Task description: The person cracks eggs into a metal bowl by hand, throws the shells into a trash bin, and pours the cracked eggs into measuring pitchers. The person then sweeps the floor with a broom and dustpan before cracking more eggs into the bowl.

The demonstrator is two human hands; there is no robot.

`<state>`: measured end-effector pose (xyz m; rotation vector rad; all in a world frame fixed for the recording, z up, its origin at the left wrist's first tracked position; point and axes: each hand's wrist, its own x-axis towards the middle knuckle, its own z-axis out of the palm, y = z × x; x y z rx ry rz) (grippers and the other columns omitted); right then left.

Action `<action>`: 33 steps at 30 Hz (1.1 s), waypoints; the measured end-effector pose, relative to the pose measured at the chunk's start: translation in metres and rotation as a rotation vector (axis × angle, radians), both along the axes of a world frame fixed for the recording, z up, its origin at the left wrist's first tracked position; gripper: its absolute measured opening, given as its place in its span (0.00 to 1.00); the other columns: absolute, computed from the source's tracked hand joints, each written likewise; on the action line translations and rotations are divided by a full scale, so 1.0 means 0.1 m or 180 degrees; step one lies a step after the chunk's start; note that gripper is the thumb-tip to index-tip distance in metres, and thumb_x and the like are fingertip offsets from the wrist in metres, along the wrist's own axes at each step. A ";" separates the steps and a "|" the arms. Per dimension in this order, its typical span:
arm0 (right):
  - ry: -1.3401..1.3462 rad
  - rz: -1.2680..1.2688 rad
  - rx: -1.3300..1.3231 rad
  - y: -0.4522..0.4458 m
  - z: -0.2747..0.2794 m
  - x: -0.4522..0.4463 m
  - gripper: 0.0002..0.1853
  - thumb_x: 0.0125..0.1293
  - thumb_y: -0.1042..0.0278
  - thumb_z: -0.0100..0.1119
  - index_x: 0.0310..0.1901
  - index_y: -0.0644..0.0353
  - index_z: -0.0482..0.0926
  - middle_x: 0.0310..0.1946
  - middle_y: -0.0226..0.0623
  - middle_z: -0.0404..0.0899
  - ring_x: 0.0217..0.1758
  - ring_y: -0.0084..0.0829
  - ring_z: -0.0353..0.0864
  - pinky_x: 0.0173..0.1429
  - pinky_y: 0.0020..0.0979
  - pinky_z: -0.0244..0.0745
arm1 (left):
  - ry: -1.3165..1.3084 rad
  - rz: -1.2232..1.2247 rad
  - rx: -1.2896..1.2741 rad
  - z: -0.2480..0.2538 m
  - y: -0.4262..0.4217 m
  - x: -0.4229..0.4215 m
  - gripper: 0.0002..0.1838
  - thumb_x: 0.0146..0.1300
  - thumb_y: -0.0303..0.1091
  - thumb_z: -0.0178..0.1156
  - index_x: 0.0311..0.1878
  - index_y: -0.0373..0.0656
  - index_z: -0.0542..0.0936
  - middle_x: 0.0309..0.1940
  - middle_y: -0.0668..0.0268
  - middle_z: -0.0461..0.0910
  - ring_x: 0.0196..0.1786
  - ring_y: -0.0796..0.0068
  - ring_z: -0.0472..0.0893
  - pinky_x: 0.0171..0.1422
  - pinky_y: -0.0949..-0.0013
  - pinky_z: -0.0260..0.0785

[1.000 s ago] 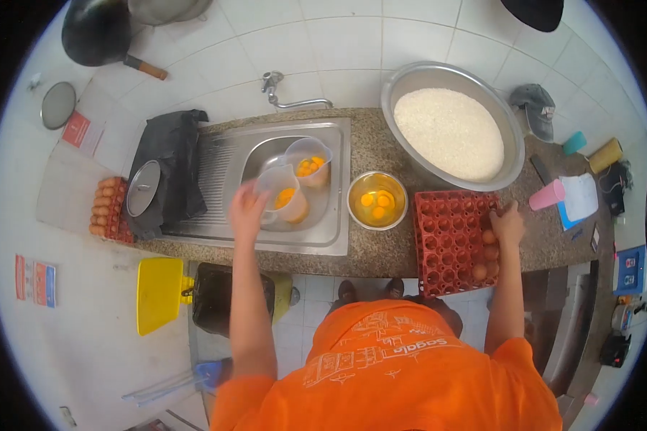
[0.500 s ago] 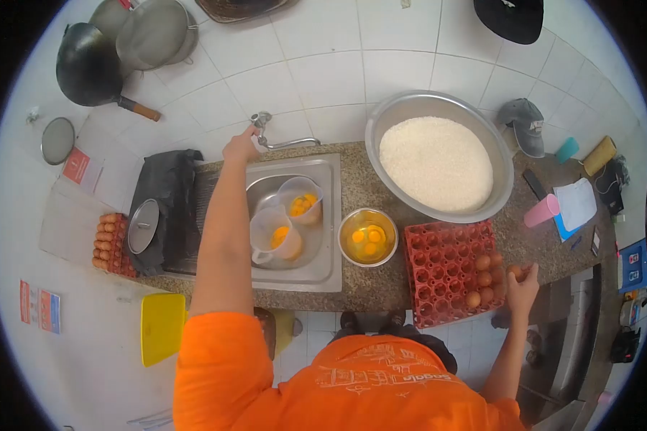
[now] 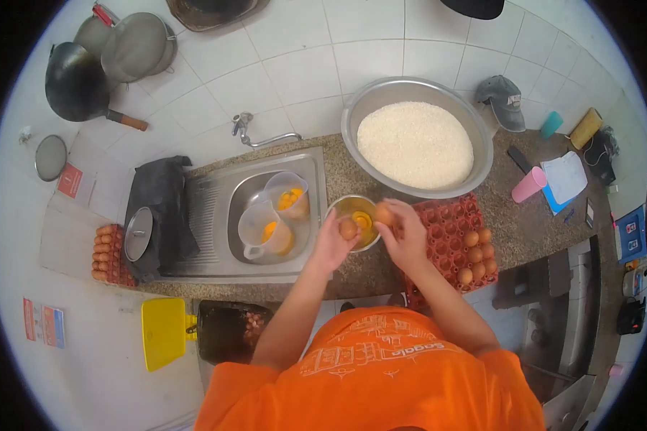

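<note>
Over the near left rim of a metal bowl (image 3: 366,241) with yolks in it, my left hand (image 3: 332,243) holds a brown egg (image 3: 349,228). My right hand (image 3: 407,238) has its fingers round another brown egg (image 3: 384,214) at the bowl's right side. The two eggs are apart. Right of my right hand lies a red egg tray (image 3: 446,230), with several brown eggs (image 3: 474,255) in its right part. Two clear jugs (image 3: 266,231) with yolks stand in the sink (image 3: 316,165) on the left.
A large metal basin (image 3: 346,129) of white grains stands behind the bowl and tray. A pink cup (image 3: 529,184) and papers (image 3: 568,179) lie right. A tap (image 3: 243,129) is above the sink. An open bin (image 3: 223,330) with shells is below the counter; a lid (image 3: 138,233) lies left.
My left hand has come from the tap to the bowl and now holds an egg. My right hand has moved left from beside the tray to the bowl with its egg.
</note>
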<state>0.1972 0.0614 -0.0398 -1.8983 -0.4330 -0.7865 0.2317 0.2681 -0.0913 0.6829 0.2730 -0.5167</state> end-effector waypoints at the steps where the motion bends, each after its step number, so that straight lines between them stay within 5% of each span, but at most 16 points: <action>1: 0.0022 0.0009 0.0000 0.09 -0.17 0.08 0.24 0.66 0.74 0.73 0.61 0.62 0.76 0.60 0.47 0.84 0.61 0.45 0.86 0.62 0.39 0.82 | 0.0022 0.0009 0.0000 0.01 -0.08 -0.03 0.29 0.82 0.60 0.51 0.64 0.41 0.75 0.53 0.61 0.81 0.53 0.66 0.82 0.58 0.64 0.78; 4: 0.0515 0.0579 -0.0737 0.24 -0.42 0.20 0.23 0.67 0.73 0.72 0.61 0.64 0.76 0.60 0.53 0.83 0.61 0.55 0.84 0.62 0.44 0.82 | -0.0081 0.0092 0.0035 0.01 -0.15 0.01 0.31 0.82 0.60 0.48 0.68 0.41 0.72 0.54 0.62 0.80 0.54 0.66 0.82 0.60 0.64 0.77; 7: 0.1776 0.0699 -0.0150 0.25 -0.53 0.29 0.18 0.74 0.71 0.67 0.60 0.66 0.77 0.60 0.49 0.83 0.60 0.48 0.86 0.62 0.40 0.83 | -0.0154 -0.0026 0.0195 -0.22 -0.02 0.08 0.28 0.82 0.53 0.53 0.72 0.42 0.70 0.59 0.63 0.79 0.57 0.69 0.81 0.59 0.65 0.77; 9: 0.2374 0.1164 0.2052 0.27 -0.79 0.43 0.14 0.79 0.69 0.62 0.59 0.67 0.78 0.58 0.44 0.83 0.57 0.38 0.88 0.60 0.34 0.85 | -0.0737 -0.0085 0.1729 -0.28 0.03 0.10 0.28 0.78 0.42 0.61 0.76 0.44 0.68 0.54 0.65 0.82 0.52 0.73 0.82 0.55 0.69 0.76; 13: 0.3487 0.1791 0.2176 0.10 -0.60 0.57 0.13 0.81 0.68 0.61 0.58 0.68 0.78 0.55 0.42 0.83 0.50 0.26 0.87 0.54 0.29 0.87 | -0.2307 -0.0559 0.2679 -0.24 0.12 0.34 0.27 0.73 0.30 0.67 0.73 0.44 0.74 0.49 0.67 0.85 0.48 0.78 0.83 0.52 0.73 0.76; 18: 0.3236 0.1725 0.1686 0.09 -0.69 0.64 0.12 0.79 0.68 0.65 0.54 0.67 0.79 0.48 0.41 0.86 0.47 0.25 0.87 0.49 0.27 0.85 | -0.2747 -0.0958 0.3486 -0.23 0.23 0.54 0.16 0.65 0.27 0.71 0.56 0.38 0.86 0.43 0.69 0.88 0.45 0.83 0.83 0.49 0.74 0.77; 23: 0.2969 0.2062 0.1208 0.08 -0.90 0.70 0.11 0.72 0.73 0.69 0.53 0.63 0.81 0.43 0.40 0.88 0.43 0.31 0.89 0.48 0.29 0.83 | -0.2261 -0.0988 0.3468 -0.37 0.25 0.52 0.17 0.61 0.28 0.72 0.54 0.39 0.87 0.38 0.71 0.87 0.41 0.82 0.83 0.46 0.74 0.77; 25: 0.1677 0.1139 -0.0359 0.08 -0.99 0.71 0.15 0.64 0.78 0.70 0.51 0.61 0.82 0.43 0.42 0.88 0.42 0.40 0.90 0.49 0.36 0.84 | -0.1998 -0.0957 0.3386 -0.42 0.29 0.49 0.17 0.61 0.28 0.72 0.53 0.39 0.87 0.38 0.71 0.87 0.40 0.81 0.84 0.47 0.73 0.78; 28: 0.1435 0.0987 -0.0643 0.07 -0.95 0.68 0.18 0.57 0.77 0.72 0.50 0.61 0.83 0.43 0.43 0.88 0.45 0.43 0.90 0.52 0.40 0.83 | -0.2030 -0.0873 0.3690 -0.39 0.33 0.45 0.15 0.61 0.28 0.72 0.52 0.41 0.87 0.39 0.69 0.87 0.39 0.81 0.84 0.43 0.74 0.76; 30: 0.1082 0.0855 -0.0706 0.05 -0.85 0.68 0.18 0.58 0.75 0.73 0.50 0.62 0.83 0.44 0.44 0.88 0.46 0.44 0.90 0.53 0.40 0.83 | -0.3239 -0.0804 0.4827 -0.39 0.41 0.39 0.20 0.60 0.29 0.73 0.56 0.43 0.85 0.43 0.67 0.88 0.39 0.83 0.83 0.39 0.76 0.74; 32: 0.0731 0.0711 -0.0755 0.05 -0.77 0.64 0.17 0.59 0.72 0.75 0.50 0.62 0.83 0.44 0.45 0.88 0.48 0.44 0.90 0.55 0.41 0.83 | -0.3248 -0.0510 0.4438 -0.46 0.42 0.37 0.23 0.60 0.28 0.74 0.59 0.44 0.83 0.45 0.66 0.88 0.39 0.83 0.83 0.38 0.77 0.73; 33: 0.1231 0.0671 -0.0162 0.08 -0.68 0.60 0.16 0.62 0.70 0.74 0.51 0.63 0.83 0.46 0.45 0.87 0.50 0.44 0.89 0.57 0.40 0.83 | -0.3260 -0.0239 0.4043 -0.51 0.42 0.37 0.26 0.61 0.28 0.75 0.63 0.45 0.81 0.46 0.65 0.87 0.40 0.84 0.83 0.36 0.77 0.72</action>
